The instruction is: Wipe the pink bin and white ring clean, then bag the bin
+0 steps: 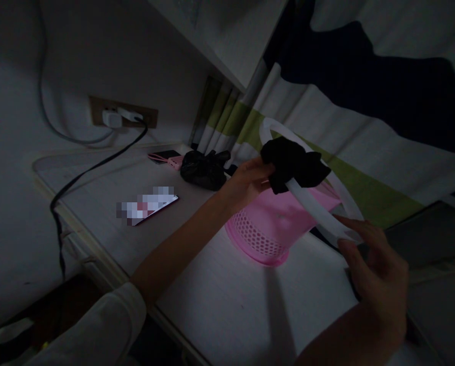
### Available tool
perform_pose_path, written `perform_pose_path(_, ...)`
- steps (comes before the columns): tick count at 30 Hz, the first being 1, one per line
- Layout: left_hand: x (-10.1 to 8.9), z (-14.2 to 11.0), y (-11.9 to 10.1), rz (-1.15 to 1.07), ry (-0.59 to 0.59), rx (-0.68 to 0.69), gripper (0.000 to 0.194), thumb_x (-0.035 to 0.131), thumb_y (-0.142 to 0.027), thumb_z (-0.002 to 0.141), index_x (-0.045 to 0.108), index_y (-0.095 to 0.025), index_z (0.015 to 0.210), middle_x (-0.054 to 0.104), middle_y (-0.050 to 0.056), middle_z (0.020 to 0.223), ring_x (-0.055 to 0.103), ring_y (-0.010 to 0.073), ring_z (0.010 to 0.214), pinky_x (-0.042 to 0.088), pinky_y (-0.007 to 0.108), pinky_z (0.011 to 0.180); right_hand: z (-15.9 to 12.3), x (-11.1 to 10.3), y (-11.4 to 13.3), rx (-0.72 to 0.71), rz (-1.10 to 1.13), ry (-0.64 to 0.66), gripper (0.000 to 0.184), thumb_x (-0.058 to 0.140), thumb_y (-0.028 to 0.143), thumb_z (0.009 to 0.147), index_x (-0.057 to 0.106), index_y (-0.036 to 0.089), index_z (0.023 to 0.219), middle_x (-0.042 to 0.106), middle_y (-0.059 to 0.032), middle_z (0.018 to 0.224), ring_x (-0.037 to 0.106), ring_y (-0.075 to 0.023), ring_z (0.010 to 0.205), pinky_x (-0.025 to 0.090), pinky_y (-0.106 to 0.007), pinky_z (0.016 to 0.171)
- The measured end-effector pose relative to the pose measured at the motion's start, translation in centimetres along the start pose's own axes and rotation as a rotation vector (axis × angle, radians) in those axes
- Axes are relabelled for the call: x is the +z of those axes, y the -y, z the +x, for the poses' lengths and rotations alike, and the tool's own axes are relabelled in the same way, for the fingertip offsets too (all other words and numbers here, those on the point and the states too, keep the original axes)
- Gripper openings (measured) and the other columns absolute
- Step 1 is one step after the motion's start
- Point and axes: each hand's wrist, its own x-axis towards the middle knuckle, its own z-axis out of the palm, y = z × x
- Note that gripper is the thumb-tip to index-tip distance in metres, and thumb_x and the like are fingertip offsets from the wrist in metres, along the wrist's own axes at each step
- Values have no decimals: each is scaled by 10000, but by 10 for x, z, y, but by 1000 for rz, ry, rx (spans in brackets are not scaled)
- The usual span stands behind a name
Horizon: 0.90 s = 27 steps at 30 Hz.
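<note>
A white ring (313,206) is held up at a tilt in front of the curtain, overlapping the pink perforated bin (276,218) from my viewpoint. I cannot tell whether ring and bin touch. Bunched dark material (294,161), too dark to identify as cloth or plastic, covers part of the ring's upper left. My left hand (248,180) reaches across the desk and has its fingers closed on this black bunch; some fingertips are hidden behind it. At the ring's lower right, my right hand (375,269) pinches the white band between thumb and fingers.
On the white desk (212,284) lie a lit phone (154,206), a knotted black plastic bag (204,170), a pink strapped item (175,161) and a dark flat device (166,155). A black cable (97,165) drops from the wall socket (122,114) over the desk's left edge. A curtain (364,127) hangs behind.
</note>
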Motion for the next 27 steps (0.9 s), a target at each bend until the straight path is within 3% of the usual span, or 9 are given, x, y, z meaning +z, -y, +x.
perform_pose_path(10,14,-4,20,-23,50,-39,194,772,-214,574,683,-178,743,641,-43,708,564,74,682,428,213,706,6,22,15,110,-7,-133,264,651,364,774,645,280,1024,622,-17,905,569,-178,839,406,-429,903)
perform_pose_path(19,24,-11,45,-7,-39,-145,305,815,-188,519,675,-131,784,663,14,763,585,118,730,430,288,800,12,44,19,109,-211,-327,314,658,453,745,639,177,894,615,-37,778,560,-167,698,452,-374,727)
perform_pose_path(23,26,-11,44,-3,-59,-143,293,813,-168,509,665,-125,759,658,7,739,579,115,704,429,283,770,13,44,21,70,-258,-311,329,657,449,750,632,173,927,619,-53,822,569,-185,742,455,-368,717)
perform_pose_path(27,21,-7,33,24,-48,-96,257,786,-144,538,667,-143,766,663,-1,756,598,136,782,422,297,816,12,34,21,26,-216,-193,333,601,413,805,615,204,1064,612,-71,930,567,-212,867,449,-381,768)
